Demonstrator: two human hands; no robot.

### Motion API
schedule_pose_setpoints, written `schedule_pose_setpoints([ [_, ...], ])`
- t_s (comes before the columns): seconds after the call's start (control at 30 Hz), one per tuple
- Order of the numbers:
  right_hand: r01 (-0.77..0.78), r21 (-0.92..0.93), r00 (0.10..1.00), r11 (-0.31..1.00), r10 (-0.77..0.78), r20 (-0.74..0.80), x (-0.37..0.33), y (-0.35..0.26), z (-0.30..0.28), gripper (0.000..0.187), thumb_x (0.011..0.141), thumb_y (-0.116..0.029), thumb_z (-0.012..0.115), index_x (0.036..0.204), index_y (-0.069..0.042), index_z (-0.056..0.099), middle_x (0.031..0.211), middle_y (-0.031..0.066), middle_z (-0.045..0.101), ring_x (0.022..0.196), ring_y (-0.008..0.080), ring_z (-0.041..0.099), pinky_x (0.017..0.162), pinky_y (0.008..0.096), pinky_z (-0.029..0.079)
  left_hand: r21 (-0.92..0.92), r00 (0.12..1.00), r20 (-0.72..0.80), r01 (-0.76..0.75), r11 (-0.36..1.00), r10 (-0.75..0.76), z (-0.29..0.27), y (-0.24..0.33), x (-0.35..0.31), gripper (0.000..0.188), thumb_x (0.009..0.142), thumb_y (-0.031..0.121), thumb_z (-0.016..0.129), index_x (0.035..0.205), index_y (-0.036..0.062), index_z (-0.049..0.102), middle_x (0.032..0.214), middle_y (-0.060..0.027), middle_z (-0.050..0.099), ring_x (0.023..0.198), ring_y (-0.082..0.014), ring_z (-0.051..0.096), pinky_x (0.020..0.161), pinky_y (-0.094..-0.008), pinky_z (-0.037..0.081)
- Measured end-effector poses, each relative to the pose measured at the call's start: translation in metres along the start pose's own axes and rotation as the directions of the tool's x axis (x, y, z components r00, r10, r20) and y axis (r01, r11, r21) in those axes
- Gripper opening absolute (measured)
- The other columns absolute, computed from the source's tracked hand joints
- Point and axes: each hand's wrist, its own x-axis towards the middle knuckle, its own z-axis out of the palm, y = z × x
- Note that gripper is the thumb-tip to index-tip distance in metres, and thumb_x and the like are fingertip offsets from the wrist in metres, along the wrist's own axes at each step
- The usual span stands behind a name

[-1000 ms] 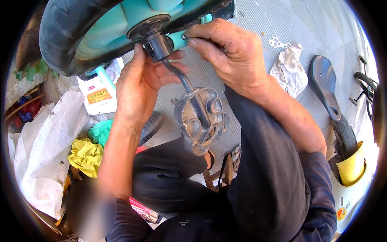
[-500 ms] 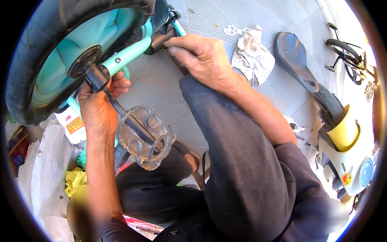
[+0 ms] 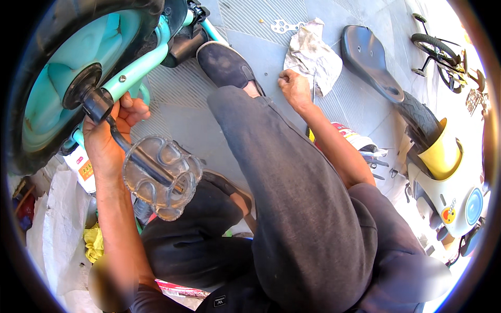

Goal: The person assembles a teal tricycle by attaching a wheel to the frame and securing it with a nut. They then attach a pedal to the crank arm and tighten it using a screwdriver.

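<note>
A child's tricycle wheel (image 3: 83, 68) with a black tyre and turquoise hub fills the upper left. Its turquoise fork tube (image 3: 136, 68) ends at a black axle hub (image 3: 98, 104). From there a bent black crank runs to a clear plastic pedal (image 3: 162, 177). My left hand (image 3: 112, 135) wraps the hub from below and behind, its curled fingers showing under the fork. On the right, my right hand (image 3: 296, 88) has its fingers curled beside a crumpled whitish cloth (image 3: 318, 55). A thin rod stands out at the cloth's lower edge; what those fingers hold, if anything, is hidden.
A flat metal spanner (image 3: 286, 26) lies on grey tiles by the cloth. To the right are a black seat (image 3: 365, 55), a white and yellow ride-on body (image 3: 443, 167) and another small bike (image 3: 438, 49). Yellow crumpled paper (image 3: 94, 242) lies at lower left.
My right hand has left the fork area and moved right to the cloth, uncovering my shoe. My left hand stays on the hub; the view has shifted a little.
</note>
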Motion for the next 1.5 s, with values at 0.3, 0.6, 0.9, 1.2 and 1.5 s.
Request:
schedule_pose_setpoints([
  [0.3, 0.231, -0.171, 0.965, 0.958, -0.248, -0.082, 0.011, -0.009, 0.034, 0.021, 0.08, -0.016, 0.066, 0.099, -0.007, 0.064, 0.094, 0.0174, 0.064, 0.087, 0.0376, 0.062, 0.075, 0.0439, 0.049, -0.005, 0.998, -0.053, 0.019, 1.0, -0.019, 0.002, -0.002, 0.0, 0.021, 0.095, 0.012, 0.052, 0.106, -0.0025, 0.063, 0.088, -0.0102, 0.065, 0.08, -0.021, 0.068, 0.071, -0.0343, 0.058],
  [0.6, -0.281, 0.644, 0.948, 0.711, 0.099, 0.303, 0.014, -0.058, -0.003, 0.017, 0.086, -0.011, 0.063, 0.099, 0.001, 0.063, 0.085, 0.013, 0.067, 0.07, 0.0219, 0.065, 0.061, 0.0316, 0.053, -0.166, 0.997, -0.046, 0.055, 0.985, -0.063, 0.001, -0.013, -0.006, 0.023, 0.097, 0.017, 0.051, 0.108, -0.0013, 0.059, 0.089, -0.0086, 0.064, 0.077, -0.0197, 0.067, 0.071, -0.0332, 0.058],
  [0.9, -0.585, 0.782, 0.69, 0.215, -0.375, 0.619, -0.01, -0.146, -0.055, 0.015, 0.093, -0.01, 0.059, 0.102, 0.0, 0.063, 0.091, 0.01, 0.067, 0.064, 0.0092, 0.061, 0.056, 0.0247, 0.054, 0.096, 0.933, -0.036, 0.359, 0.928, -0.358, 0.046, -0.047, -0.021, 0.013, 0.094, 0.013, 0.057, 0.102, 0.0038, 0.06, 0.089, -0.0066, 0.064, 0.075, -0.015, 0.066, 0.066, -0.0263, 0.054],
  [1.2, -0.704, 0.651, 0.472, 0.283, -0.498, 0.727, -0.017, -0.173, -0.053, 0.017, 0.09, -0.017, 0.064, 0.097, -0.001, 0.063, 0.085, 0.008, 0.066, 0.064, 0.0092, 0.059, 0.056, 0.0216, 0.05, -0.041, 0.982, -0.05, 0.182, 0.983, -0.184, 0.077, -0.049, 0.003, 0.016, 0.091, 0.008, 0.061, 0.106, 0.0023, 0.063, 0.089, -0.006, 0.066, 0.076, -0.0126, 0.063, 0.069, -0.0258, 0.053],
  [1.5, -0.723, 0.641, 0.455, 0.256, -0.522, 0.721, -0.023, -0.183, -0.048, 0.016, 0.091, -0.017, 0.063, 0.092, -0.002, 0.063, 0.083, 0.0057, 0.065, 0.062, 0.0063, 0.056, 0.054, 0.0201, 0.046, -0.103, 0.981, -0.195, -0.01, 0.995, -0.01, 0.085, -0.07, -0.009, 0.02, 0.088, 0.003, 0.064, 0.107, 0.0022, 0.066, 0.091, -0.0062, 0.067, 0.078, -0.0127, 0.062, 0.071, -0.0262, 0.052],
])
